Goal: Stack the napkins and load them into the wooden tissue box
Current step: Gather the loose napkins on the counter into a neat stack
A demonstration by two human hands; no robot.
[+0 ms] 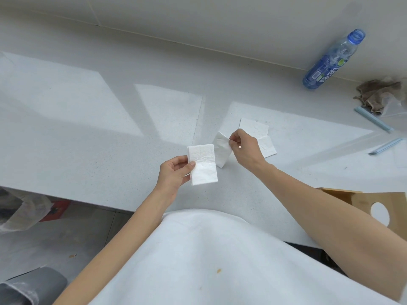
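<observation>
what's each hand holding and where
Left hand pinches a folded napkin by its left edge; right hand pinches another napkin at its top corner.

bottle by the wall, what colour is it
Clear blue with a blue label, seen in the head view.

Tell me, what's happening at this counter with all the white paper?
A person is gathering folded white paper napkins. The left hand holds one flat napkin, while the right hand pinches a second napkin by its top edge. More napkins lie on the pale grey countertop. The wooden tissue box with a round hole waits at the person's right, not yet loaded.
</observation>
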